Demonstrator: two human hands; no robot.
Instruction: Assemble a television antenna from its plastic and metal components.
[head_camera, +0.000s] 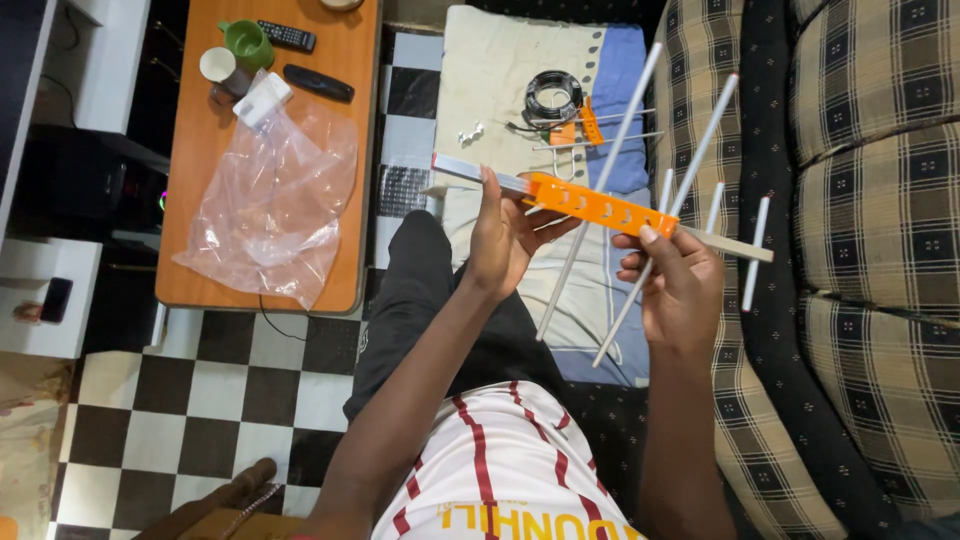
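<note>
While sitting above a checkered floor (150, 390), the person is gripping an orange-and-silver antenna (600, 208) over the lap, left hand (505, 235) wrapping its bar, right hand (680, 280) pinching its other end; beyond, a clear plastic bag (275, 205) is lying on a wooden table (195, 160)

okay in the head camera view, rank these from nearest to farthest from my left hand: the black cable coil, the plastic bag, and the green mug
From the left hand:
1. Black cable coil, just above the hand on the cloth.
2. Plastic bag, to the left on the wooden table.
3. Green mug, far upper left on the table's top end.
</note>
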